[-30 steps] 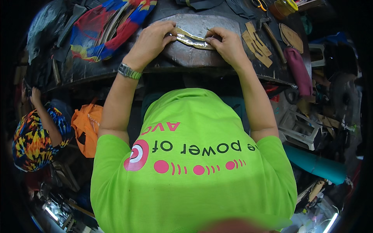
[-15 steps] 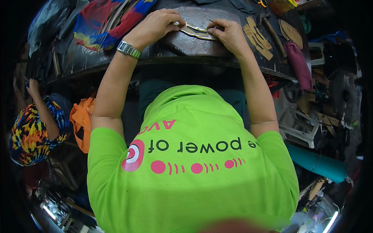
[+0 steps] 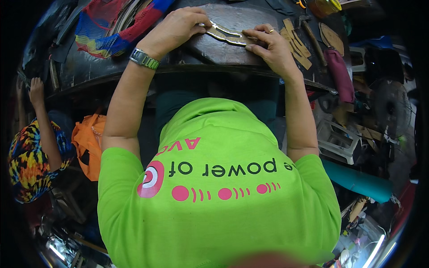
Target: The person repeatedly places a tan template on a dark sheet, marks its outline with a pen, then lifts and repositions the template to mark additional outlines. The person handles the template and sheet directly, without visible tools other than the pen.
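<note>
A curved, forked strap piece (image 3: 227, 38), tan in the middle with shiny metallic edges, lies over a worn, dark grey slab (image 3: 232, 56) on the bench. My left hand (image 3: 182, 26) pinches its left end between thumb and fingers. At the right end is my right hand (image 3: 272, 48), with the thumb below and the fingertips above, closed about that end. Whether a small item is also in those fingers is hidden. A watch (image 3: 145, 58) is on my left wrist, and a ring shows on a right finger.
Flat tan cut pieces (image 3: 295, 44), a hammer (image 3: 313, 42) and a maroon pouch (image 3: 338, 73) lie to the right. A coloured mesh bag (image 3: 100, 31) sits at left. A person in a multicoloured shirt (image 3: 35, 156) is at far left, near an orange bag (image 3: 89, 143).
My right hand has shifted slightly right and down, its fingers less bunched. A thin stick-like thing earlier at its fingertips no longer shows. My left hand keeps its pinch.
</note>
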Demonstrator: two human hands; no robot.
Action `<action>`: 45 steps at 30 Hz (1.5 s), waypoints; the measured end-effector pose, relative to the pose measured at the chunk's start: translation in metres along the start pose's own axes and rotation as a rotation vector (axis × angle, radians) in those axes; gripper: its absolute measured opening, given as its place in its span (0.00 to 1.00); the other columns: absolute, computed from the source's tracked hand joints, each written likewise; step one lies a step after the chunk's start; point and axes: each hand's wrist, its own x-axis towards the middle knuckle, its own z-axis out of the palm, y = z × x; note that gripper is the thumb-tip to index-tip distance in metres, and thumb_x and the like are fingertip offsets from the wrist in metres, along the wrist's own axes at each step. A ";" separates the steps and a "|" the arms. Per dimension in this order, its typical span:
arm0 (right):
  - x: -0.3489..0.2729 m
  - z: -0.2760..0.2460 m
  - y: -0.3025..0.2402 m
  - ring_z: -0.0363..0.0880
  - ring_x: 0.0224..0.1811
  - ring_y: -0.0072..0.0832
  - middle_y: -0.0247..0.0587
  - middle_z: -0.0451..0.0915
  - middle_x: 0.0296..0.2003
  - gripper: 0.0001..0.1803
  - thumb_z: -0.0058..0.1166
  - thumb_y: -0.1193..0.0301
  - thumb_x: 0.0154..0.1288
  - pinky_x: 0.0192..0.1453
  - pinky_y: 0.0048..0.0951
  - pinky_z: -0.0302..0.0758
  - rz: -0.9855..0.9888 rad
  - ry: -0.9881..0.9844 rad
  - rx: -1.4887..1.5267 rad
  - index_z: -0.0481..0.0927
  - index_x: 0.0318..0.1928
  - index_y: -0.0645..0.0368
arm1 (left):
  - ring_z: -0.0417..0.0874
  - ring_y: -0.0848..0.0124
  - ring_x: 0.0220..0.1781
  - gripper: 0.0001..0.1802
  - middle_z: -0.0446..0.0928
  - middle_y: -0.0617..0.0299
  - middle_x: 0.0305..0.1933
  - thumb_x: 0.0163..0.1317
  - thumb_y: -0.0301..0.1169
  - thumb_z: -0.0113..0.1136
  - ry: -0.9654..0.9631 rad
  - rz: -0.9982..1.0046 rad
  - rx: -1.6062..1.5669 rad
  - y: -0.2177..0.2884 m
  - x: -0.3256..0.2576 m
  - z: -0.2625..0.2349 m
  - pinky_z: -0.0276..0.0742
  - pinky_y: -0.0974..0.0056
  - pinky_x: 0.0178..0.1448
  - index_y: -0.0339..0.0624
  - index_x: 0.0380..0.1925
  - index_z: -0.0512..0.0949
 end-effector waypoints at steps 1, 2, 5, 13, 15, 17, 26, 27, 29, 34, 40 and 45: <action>0.000 0.000 0.000 0.76 0.43 0.27 0.34 0.78 0.48 0.23 0.72 0.71 0.62 0.50 0.26 0.75 -0.007 0.004 0.007 0.88 0.59 0.55 | 0.87 0.54 0.54 0.12 0.85 0.54 0.54 0.68 0.28 0.66 -0.010 -0.015 -0.013 0.001 0.000 -0.001 0.82 0.57 0.61 0.38 0.49 0.86; 0.002 -0.001 0.000 0.80 0.45 0.31 0.37 0.79 0.48 0.23 0.72 0.71 0.61 0.52 0.29 0.77 0.026 -0.010 0.018 0.88 0.58 0.56 | 0.87 0.54 0.53 0.12 0.85 0.54 0.53 0.68 0.28 0.66 -0.012 -0.023 -0.023 0.002 0.000 -0.002 0.82 0.57 0.61 0.38 0.49 0.86; 0.008 -0.005 -0.002 0.83 0.47 0.36 0.40 0.81 0.48 0.22 0.73 0.71 0.59 0.54 0.34 0.79 0.043 -0.053 0.018 0.89 0.56 0.55 | 0.87 0.54 0.53 0.11 0.86 0.54 0.52 0.67 0.27 0.66 -0.011 -0.044 -0.003 0.005 0.003 -0.003 0.82 0.58 0.60 0.36 0.48 0.86; 0.017 -0.008 -0.001 0.79 0.44 0.35 0.39 0.78 0.43 0.25 0.76 0.69 0.55 0.51 0.34 0.77 0.053 -0.081 -0.035 0.89 0.56 0.53 | 0.88 0.53 0.53 0.12 0.86 0.52 0.54 0.67 0.26 0.66 -0.047 -0.127 -0.004 0.015 0.004 -0.007 0.83 0.58 0.60 0.37 0.49 0.87; 0.016 -0.004 0.001 0.73 0.39 0.28 0.33 0.73 0.39 0.26 0.76 0.70 0.57 0.45 0.30 0.73 0.051 -0.061 0.003 0.89 0.58 0.54 | 0.88 0.53 0.52 0.12 0.86 0.52 0.54 0.67 0.25 0.66 -0.058 -0.121 -0.002 0.015 0.005 -0.009 0.83 0.58 0.59 0.37 0.49 0.87; 0.015 -0.004 0.003 0.74 0.40 0.29 0.34 0.74 0.41 0.26 0.76 0.70 0.57 0.46 0.30 0.73 0.036 -0.079 0.012 0.88 0.58 0.54 | 0.88 0.53 0.52 0.12 0.86 0.52 0.54 0.66 0.25 0.66 -0.068 -0.125 -0.017 0.015 0.006 -0.011 0.83 0.58 0.59 0.37 0.49 0.87; 0.007 -0.006 -0.002 0.80 0.45 0.38 0.43 0.79 0.45 0.22 0.69 0.74 0.60 0.53 0.35 0.78 0.046 -0.055 0.057 0.88 0.56 0.57 | 0.88 0.54 0.53 0.13 0.85 0.51 0.54 0.65 0.25 0.67 -0.057 -0.073 -0.086 0.011 0.002 -0.011 0.84 0.58 0.59 0.37 0.49 0.87; 0.006 -0.007 -0.004 0.80 0.44 0.38 0.43 0.79 0.45 0.22 0.69 0.75 0.59 0.53 0.34 0.78 0.045 -0.050 0.064 0.88 0.56 0.57 | 0.87 0.53 0.52 0.12 0.85 0.52 0.52 0.65 0.25 0.67 -0.029 -0.072 -0.099 0.012 0.000 -0.010 0.83 0.57 0.58 0.36 0.47 0.87; 0.004 -0.008 -0.007 0.80 0.43 0.36 0.41 0.79 0.45 0.22 0.70 0.76 0.58 0.52 0.33 0.78 0.072 -0.054 0.061 0.88 0.55 0.58 | 0.86 0.51 0.51 0.10 0.85 0.52 0.48 0.63 0.25 0.67 0.035 -0.061 -0.119 0.016 -0.005 -0.008 0.82 0.55 0.57 0.35 0.44 0.87; 0.005 -0.009 -0.015 0.78 0.43 0.26 0.33 0.79 0.46 0.24 0.71 0.78 0.55 0.52 0.26 0.75 0.098 -0.087 0.085 0.87 0.55 0.61 | 0.86 0.51 0.52 0.10 0.85 0.51 0.49 0.63 0.26 0.67 0.034 -0.078 -0.135 0.020 -0.017 -0.012 0.82 0.54 0.58 0.35 0.43 0.87; 0.002 -0.009 -0.022 0.77 0.38 0.28 0.38 0.79 0.42 0.23 0.71 0.81 0.54 0.47 0.30 0.78 0.122 -0.081 0.143 0.87 0.53 0.62 | 0.86 0.50 0.54 0.10 0.85 0.50 0.52 0.63 0.26 0.67 0.088 -0.097 -0.105 0.024 -0.027 -0.009 0.82 0.54 0.60 0.34 0.43 0.87; 0.004 -0.009 -0.022 0.75 0.36 0.26 0.36 0.77 0.42 0.24 0.71 0.82 0.53 0.45 0.28 0.77 0.129 -0.095 0.139 0.87 0.53 0.61 | 0.87 0.54 0.57 0.11 0.86 0.53 0.56 0.64 0.26 0.67 0.074 -0.115 -0.105 0.022 -0.030 -0.007 0.83 0.57 0.63 0.38 0.46 0.88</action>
